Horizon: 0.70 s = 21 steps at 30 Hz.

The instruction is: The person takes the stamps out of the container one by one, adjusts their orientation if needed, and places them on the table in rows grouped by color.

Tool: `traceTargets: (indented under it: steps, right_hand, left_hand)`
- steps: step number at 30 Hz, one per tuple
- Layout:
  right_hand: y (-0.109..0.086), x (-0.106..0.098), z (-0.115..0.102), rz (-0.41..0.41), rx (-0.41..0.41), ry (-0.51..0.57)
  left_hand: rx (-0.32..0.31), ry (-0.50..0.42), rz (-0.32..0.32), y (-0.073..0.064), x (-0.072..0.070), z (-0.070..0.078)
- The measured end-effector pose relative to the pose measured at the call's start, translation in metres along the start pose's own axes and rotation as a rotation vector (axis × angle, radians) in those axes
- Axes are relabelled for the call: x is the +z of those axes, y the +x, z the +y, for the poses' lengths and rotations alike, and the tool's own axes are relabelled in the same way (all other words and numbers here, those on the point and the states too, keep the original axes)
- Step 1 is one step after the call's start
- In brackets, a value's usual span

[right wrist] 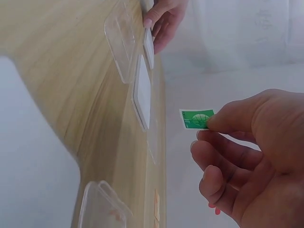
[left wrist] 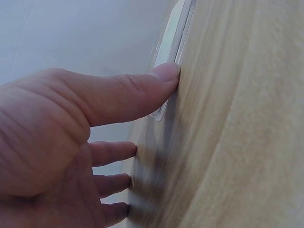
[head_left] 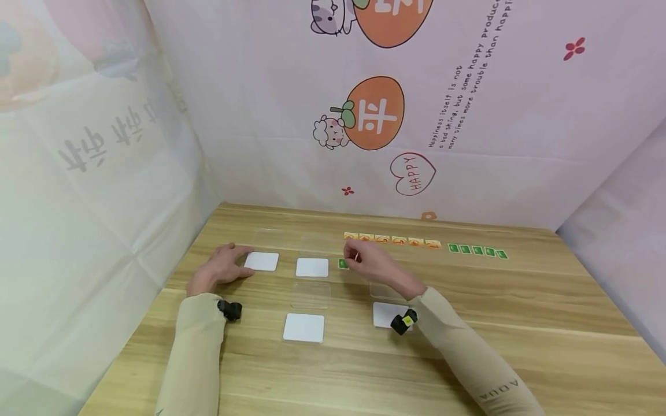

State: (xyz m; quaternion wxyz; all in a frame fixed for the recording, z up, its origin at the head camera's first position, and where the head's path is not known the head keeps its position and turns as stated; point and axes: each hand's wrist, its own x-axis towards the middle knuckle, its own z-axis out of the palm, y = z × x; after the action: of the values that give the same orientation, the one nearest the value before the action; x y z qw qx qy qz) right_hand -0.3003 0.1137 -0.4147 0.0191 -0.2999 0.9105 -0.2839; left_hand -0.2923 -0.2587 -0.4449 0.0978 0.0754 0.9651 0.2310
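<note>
My right hand [head_left: 370, 261] pinches a small green stamp [right wrist: 195, 119] between thumb and forefinger. A white globe print shows on the stamp, and the right wrist view has it raised above the table's surface. At the left, my left hand [head_left: 225, 267] rests on the table with its fingers spread. Its thumb touches the edge of a clear case holding a white card [head_left: 262, 262], and the forefinger lies along the far side. Between the hands lies a second white card [head_left: 312, 267] in a clear case [right wrist: 133, 97].
Nearer me lie two more white cards [head_left: 304, 327], one partly behind the right wrist. Clear plastic lids [head_left: 310, 295] lie beside the cards. Farther back, a row of orange stamps [head_left: 382, 239] and several green stamps [head_left: 477, 250] stretch right. A printed cloth [head_left: 281, 173] hangs behind.
</note>
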Motion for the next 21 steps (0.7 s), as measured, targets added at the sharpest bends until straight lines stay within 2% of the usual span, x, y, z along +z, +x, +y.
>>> traceTargets:
  steps: [14, 21]
  right_hand:
    - [-0.006, -0.01, 0.012, 0.02, 0.063, 0.027]
    - [-0.003, -0.017, 0.018, 0.038, 0.052, 0.052]
  left_hand:
    - [0.01, 0.003, 0.009, 0.0, 0.003, 0.001]
    - [-0.003, -0.006, 0.0, -0.001, 0.001, 0.001]
